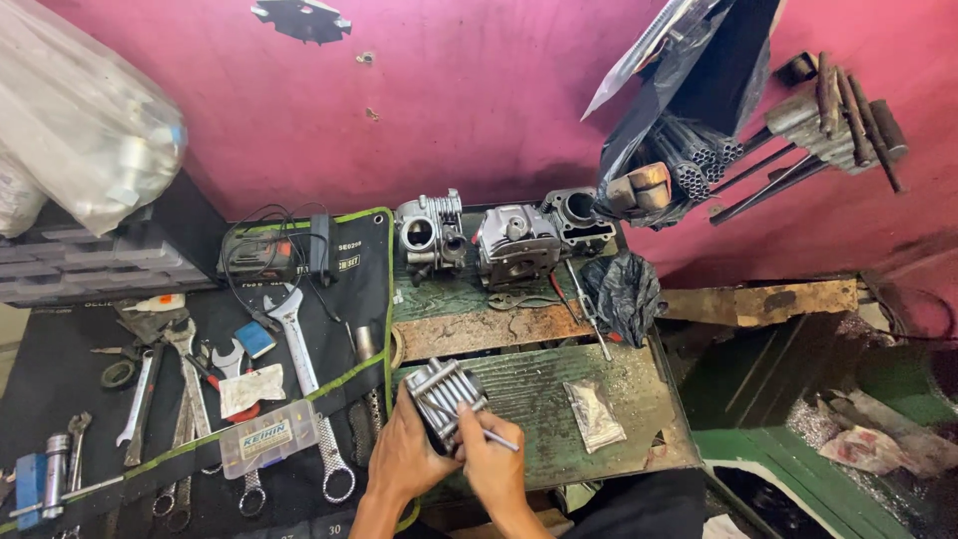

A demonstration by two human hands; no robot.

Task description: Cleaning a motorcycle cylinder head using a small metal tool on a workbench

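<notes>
Your left hand [404,461] grips the finned cylinder [445,399] just above the tabletop [559,394]; your right hand [491,461] pinches a thin rod [496,436] against it. Other engine parts [517,243] wait behind, so the work looks partway.

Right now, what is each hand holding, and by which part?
Left hand grips the finned metal cylinder block by its lower side. Right hand pinches a thin metal rod near its lower end, fingers closed.

Repair workshop: wrenches [299,349], engine parts [516,243]
</notes>
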